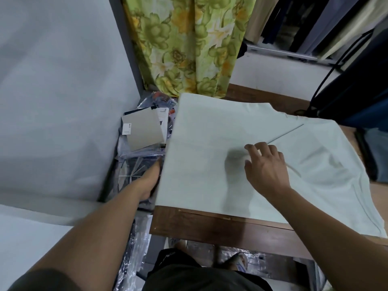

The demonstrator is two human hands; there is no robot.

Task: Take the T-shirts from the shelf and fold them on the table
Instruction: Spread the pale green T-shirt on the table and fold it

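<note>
A pale mint T-shirt (210, 143) lies spread over the brown wooden table (210, 225); its left part is flat and a sleeve fold shows on the right. My left hand (150, 179) is at the shirt's left edge, fingers tucked under the hanging cloth and partly hidden. My right hand (265, 166) hovers over or rests on the middle of the shirt, fingers spread, holding nothing. Its shadow falls on the cloth just to the left.
Plastic-wrapped garments and a grey card (144, 131) are piled on the floor left of the table. A green floral curtain (189, 43) hangs behind. A dark bag (357, 91) stands at the right. Hanging clothes (304, 22) fill the far right. A white wall is on the left.
</note>
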